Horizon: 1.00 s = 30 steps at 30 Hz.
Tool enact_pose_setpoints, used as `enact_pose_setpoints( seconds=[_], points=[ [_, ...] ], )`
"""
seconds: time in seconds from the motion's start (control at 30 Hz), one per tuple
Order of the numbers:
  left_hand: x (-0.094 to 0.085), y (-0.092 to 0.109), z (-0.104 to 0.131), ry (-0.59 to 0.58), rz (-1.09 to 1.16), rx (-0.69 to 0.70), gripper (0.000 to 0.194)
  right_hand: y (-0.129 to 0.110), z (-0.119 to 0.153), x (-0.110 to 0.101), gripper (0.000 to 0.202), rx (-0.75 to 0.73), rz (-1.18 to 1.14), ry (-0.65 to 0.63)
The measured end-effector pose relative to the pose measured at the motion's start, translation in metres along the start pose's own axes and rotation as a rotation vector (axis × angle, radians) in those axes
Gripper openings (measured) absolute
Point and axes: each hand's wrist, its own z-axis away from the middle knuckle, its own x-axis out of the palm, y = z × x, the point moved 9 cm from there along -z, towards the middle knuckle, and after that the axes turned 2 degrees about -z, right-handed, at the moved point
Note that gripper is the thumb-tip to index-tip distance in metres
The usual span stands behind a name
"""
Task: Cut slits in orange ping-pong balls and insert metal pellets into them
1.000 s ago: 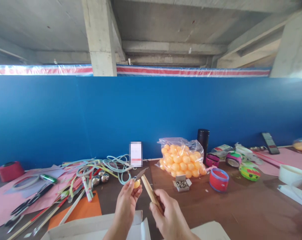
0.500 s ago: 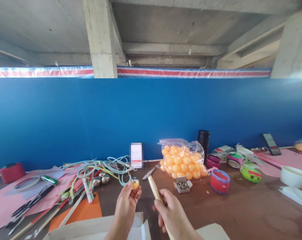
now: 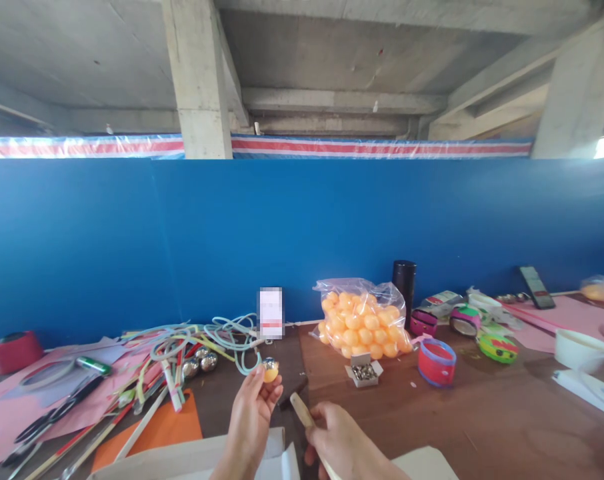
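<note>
Raised over the table, my left hand point(image 3: 252, 407) pinches a small ball point(image 3: 271, 373), orange below with a shiny silver top. My right hand point(image 3: 335, 433) is wrapped round the pale wooden handle of a hammer point(image 3: 302, 409). Its dark head point(image 3: 293, 393) lies just right of my left fingertips, apart from the ball. Beyond my right hand stands a small open box point(image 3: 365, 375) of tiny metal pieces. Behind it is a clear bag point(image 3: 362, 323) full of orange balls. Several silver balls point(image 3: 208, 360) rest to the left of my left hand.
White cardboard point(image 3: 192, 457) lies beneath my left forearm. Pale tubing point(image 3: 232, 333), straws, scissors point(image 3: 57, 410) and coloured sheets cover the left side. A red-and-blue cup-shaped piece point(image 3: 437, 363), black cylinder point(image 3: 405, 290) and white bowl point(image 3: 582, 350) stand right. A blue partition point(image 3: 302, 227) rises behind.
The hammer head has come down and closer to me, below the ball's level, as my right hand lowered. My left hand keeps the ball in nearly the same place.
</note>
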Motion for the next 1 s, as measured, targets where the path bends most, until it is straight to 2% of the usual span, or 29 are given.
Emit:
enact_pose_setpoints(
  seconds=[0.17, 0.37, 0.6, 0.7, 0.8, 1.0],
  points=[
    [0.001, -0.001, 0.000, -0.013, -0.008, -0.004, 0.016, -0.004, 0.003, -0.006, 0.018, -0.073, 0.143, 0.053],
    [0.000, -0.003, 0.000, -0.012, -0.011, -0.009, 0.016, -0.019, 0.012, -0.021, 0.019, -0.156, 0.547, 0.253],
    [0.006, 0.000, 0.005, -0.026, -0.007, -0.020, 0.015, -0.028, 0.018, -0.030, 0.018, -0.195, 0.593, 0.322],
    [0.009, 0.000, 0.007, -0.038, -0.007, -0.027, 0.014, -0.036, 0.017, -0.046, 0.019, -0.240, 0.588, 0.412],
    [0.009, 0.000, 0.008, -0.040, -0.014, -0.033, 0.015, -0.038, 0.014, -0.070, 0.019, -0.240, 0.591, 0.514],
    [0.011, 0.002, 0.010, -0.024, -0.005, -0.039, 0.016, -0.023, 0.008, -0.128, 0.020, -0.094, 0.594, 0.715]
  ],
)
